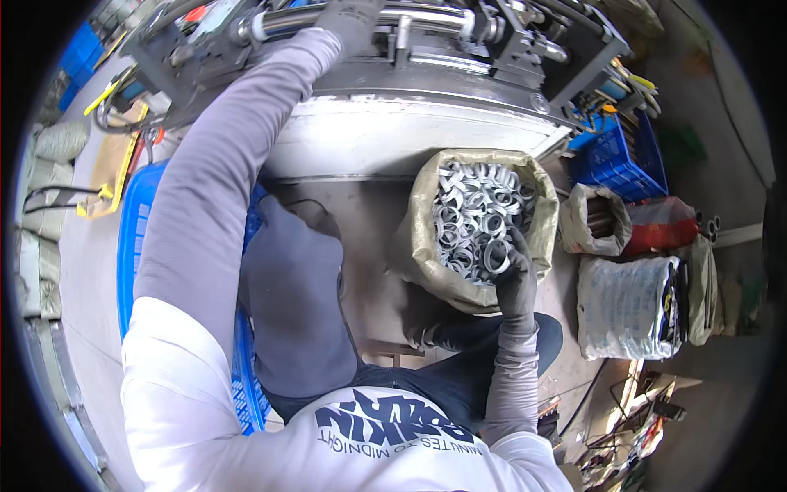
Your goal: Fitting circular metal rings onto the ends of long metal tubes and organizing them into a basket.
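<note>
Grey floor [92, 275], brighter at left, dim at right, pale bundles [51, 179] along left edge

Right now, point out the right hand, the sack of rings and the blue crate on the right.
Right hand [517, 284]: head view, back of the gloved hand.
Sack of rings [423, 215]: head view, left side of its rim.
Blue crate [605, 174]: head view, its outer wall.
</note>
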{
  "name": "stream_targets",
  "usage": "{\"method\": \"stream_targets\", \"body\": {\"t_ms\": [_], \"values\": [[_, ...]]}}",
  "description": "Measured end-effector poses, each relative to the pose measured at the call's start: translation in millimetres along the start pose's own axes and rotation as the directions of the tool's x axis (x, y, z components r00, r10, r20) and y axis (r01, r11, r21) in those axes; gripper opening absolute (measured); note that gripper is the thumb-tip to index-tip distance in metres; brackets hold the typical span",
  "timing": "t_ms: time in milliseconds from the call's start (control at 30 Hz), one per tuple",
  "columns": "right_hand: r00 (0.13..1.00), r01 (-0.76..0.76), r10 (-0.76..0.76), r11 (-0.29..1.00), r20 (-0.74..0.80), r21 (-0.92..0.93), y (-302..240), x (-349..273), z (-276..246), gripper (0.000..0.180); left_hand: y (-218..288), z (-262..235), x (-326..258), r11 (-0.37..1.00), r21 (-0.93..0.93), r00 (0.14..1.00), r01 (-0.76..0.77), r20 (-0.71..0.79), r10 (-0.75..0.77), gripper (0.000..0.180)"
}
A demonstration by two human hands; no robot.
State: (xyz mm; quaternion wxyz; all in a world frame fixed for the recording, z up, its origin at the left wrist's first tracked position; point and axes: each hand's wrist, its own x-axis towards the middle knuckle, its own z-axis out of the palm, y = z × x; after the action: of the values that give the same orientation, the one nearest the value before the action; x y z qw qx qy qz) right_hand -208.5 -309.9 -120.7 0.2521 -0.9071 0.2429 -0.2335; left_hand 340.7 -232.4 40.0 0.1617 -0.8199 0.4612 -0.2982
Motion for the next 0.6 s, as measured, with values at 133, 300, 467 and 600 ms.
{"method": "stream_targets", "body": {"t_ms": [133,300,467,600], "values": [[0.951,-0.282,0.238,0.420,0.195,0.863,-7,0,-4,0.053,10,-59,-131,0.860,-0.457,0.927,-0.228,-0.373,0.048,0.050],[0.843,-0.412,0.267,-0.237,0.467,0.880,-8,-1,0,0.066,-64,49,-336,0.718,-0.682,0.932,0.139,-0.156,-0.329,0.025],[0.840,-0.539,0.232,0.257,0.491,0.802,8,-1,42,0.054,-94,190,-550,0.747,-0.206,0.671,0.632,0.628,-0.394,0.035],[0.747,-0.625,0.332,0.056,0.576,0.779,1,7,59,0.054,-42,263,-583,0.768,-0.027,0.401,0.640,0.864,-0.303,0.043]]}}
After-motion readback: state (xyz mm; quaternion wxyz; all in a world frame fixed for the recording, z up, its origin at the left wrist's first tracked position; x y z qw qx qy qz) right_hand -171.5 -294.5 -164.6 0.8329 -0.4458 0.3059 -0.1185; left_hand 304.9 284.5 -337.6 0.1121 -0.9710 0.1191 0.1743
